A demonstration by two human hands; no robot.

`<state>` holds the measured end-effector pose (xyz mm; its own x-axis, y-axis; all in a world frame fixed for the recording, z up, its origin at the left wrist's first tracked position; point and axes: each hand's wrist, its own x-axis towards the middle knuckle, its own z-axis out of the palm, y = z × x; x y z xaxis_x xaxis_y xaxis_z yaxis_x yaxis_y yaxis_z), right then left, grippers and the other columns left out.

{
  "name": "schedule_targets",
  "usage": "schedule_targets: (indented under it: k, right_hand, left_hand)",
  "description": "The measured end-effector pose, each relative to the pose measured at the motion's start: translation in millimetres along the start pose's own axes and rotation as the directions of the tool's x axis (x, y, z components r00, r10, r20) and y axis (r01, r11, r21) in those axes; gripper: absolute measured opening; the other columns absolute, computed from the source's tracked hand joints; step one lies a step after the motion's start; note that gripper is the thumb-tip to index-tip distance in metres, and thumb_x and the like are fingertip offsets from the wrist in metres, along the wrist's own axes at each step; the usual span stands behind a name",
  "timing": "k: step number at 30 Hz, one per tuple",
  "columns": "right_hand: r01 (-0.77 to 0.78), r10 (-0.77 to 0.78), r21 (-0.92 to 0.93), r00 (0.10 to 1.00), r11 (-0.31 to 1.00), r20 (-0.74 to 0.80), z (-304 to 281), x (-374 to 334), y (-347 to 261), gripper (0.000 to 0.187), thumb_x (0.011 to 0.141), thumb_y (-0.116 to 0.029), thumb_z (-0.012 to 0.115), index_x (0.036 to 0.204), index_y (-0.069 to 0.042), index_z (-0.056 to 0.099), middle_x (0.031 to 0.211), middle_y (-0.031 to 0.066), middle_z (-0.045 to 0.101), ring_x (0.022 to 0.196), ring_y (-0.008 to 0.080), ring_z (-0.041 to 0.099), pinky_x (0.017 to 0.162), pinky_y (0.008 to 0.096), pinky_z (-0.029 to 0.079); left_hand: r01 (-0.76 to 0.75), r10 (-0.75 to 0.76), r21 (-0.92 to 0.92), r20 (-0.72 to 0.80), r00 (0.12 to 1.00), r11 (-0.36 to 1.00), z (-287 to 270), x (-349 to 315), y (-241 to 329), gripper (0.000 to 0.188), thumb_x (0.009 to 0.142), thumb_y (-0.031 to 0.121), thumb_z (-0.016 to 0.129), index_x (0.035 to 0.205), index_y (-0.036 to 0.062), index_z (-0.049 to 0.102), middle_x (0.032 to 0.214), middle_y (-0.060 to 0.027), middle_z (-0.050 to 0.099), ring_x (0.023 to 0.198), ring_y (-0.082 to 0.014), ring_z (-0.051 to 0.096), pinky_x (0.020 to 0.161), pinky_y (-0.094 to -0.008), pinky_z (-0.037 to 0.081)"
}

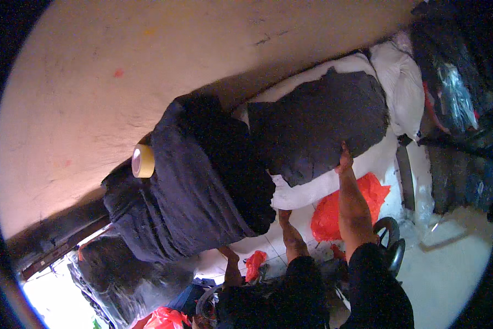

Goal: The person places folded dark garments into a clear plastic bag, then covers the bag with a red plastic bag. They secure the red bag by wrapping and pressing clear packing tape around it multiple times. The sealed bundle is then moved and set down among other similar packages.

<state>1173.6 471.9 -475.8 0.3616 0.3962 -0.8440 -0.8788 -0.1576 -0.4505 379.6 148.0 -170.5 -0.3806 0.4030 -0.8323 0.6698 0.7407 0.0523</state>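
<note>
Though I cannot tell whether the right hand (344,160), touching the dark cloth (318,122), or the mostly hidden left hand (285,216) is pinching, that cloth looks soft, best held by opposite edges, draped over a white sack (312,191) beside a dark bundle (186,186).

Wall (131,82) blocks the upper left, and the dark bundle (175,181) bulks up along it, a tape roll (147,160) at its wall side. Over the dark sheet (323,120) there is open room above the right hand (344,160); a white sack (404,104) stands past the far end. The red bag (327,216) crowds the forearm's side. Floor (449,257) lies open lower right, past a wheel (397,256).
</note>
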Motion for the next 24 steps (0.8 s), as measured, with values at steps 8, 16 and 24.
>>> schedule_targets:
  k: [8,16,24]
  right_hand:
    - [0.111,-0.142,0.144,0.964,0.983,0.226,84,-262,-54,0.045,0.102,-0.034,0.071,0.139,-0.007,0.070,0.138,0.0094,0.074,0.120,0.0300,0.072,0.103,0.0470,0.059]
    - [0.107,-0.084,-0.266,0.992,0.958,0.099,54,-652,5,0.072,0.104,-0.053,0.063,0.154,-0.002,0.055,0.158,0.0164,0.055,0.140,0.0380,0.058,0.114,0.0541,0.051]
    - [0.274,-0.032,-0.620,0.928,0.735,0.371,121,-747,116,0.073,0.104,-0.055,0.062,0.154,-0.002,0.056,0.154,0.0164,0.059,0.140,0.0380,0.059,0.115,0.0524,0.050]
  left_hand:
    - [-0.215,0.409,-0.677,0.138,0.902,0.704,43,-52,255,0.035,0.105,0.018,0.075,0.135,0.0017,0.067,0.119,-0.0103,0.079,0.104,-0.0199,0.075,0.095,-0.0364,0.061]
    - [-0.107,0.575,-0.806,0.316,0.754,0.582,29,-202,380,0.110,0.095,0.088,0.056,0.171,0.0092,0.039,0.175,-0.0200,0.035,0.158,-0.0353,0.040,0.127,-0.0505,0.036]
    - [0.631,0.838,-0.773,0.302,0.454,-0.064,-126,-173,230,0.118,0.092,0.099,0.036,0.176,0.0169,0.027,0.181,-0.0110,0.027,0.161,-0.0345,0.033,0.127,-0.0613,0.033]
